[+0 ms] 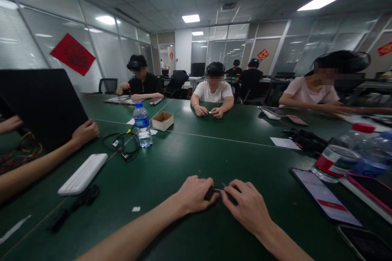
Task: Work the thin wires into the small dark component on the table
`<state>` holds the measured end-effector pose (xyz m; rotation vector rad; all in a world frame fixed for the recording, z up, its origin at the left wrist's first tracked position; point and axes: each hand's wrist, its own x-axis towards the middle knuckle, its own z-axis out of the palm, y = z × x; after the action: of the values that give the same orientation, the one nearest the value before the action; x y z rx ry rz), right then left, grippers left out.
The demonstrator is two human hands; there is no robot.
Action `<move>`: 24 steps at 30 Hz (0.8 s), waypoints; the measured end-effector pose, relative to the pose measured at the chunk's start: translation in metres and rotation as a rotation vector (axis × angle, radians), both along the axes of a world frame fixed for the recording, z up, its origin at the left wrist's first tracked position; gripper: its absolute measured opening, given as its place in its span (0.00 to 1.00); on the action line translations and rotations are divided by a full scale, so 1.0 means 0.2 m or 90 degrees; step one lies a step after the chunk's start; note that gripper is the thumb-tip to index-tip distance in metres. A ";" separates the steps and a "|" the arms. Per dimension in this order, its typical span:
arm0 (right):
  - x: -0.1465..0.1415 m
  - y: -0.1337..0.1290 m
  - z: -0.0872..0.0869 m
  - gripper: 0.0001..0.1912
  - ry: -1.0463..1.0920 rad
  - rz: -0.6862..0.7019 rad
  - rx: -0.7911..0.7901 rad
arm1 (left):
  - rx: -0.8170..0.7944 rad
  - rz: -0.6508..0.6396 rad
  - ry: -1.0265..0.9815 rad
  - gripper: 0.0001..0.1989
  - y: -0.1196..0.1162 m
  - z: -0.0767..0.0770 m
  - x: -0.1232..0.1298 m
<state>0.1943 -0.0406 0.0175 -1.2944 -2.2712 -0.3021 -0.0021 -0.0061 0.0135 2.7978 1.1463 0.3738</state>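
My left hand rests low over the green table, its thumb and fingers closed in a pinch. Facing it, my right hand is also pinched, with its fingertips close to the left ones. Between the two sets of fingertips shows a small thin pale piece, seemingly held from both ends. It is too small and too covered by fingers for its kind to be made out. Both forearms come in from the bottom edge of the head view.
Left lie a white power bank, black cables, a water bottle and a small open box. Another person's hand touches a black panel. Right are phones and bottles. Several people in headsets sit opposite.
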 end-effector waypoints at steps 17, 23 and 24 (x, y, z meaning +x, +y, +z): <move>0.00 0.01 0.02 0.14 -0.014 0.004 0.008 | 0.006 -0.003 -0.031 0.08 0.00 0.01 -0.01; 0.00 0.00 0.02 0.14 -0.009 0.006 0.007 | 0.013 -0.004 -0.052 0.09 -0.01 0.02 -0.02; 0.00 0.00 0.02 0.13 -0.008 0.001 0.004 | 0.011 0.000 -0.053 0.10 -0.01 0.02 -0.02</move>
<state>0.1945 -0.0399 0.0213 -1.2907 -2.2799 -0.3162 -0.0052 -0.0079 0.0182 2.7681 1.1315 0.4974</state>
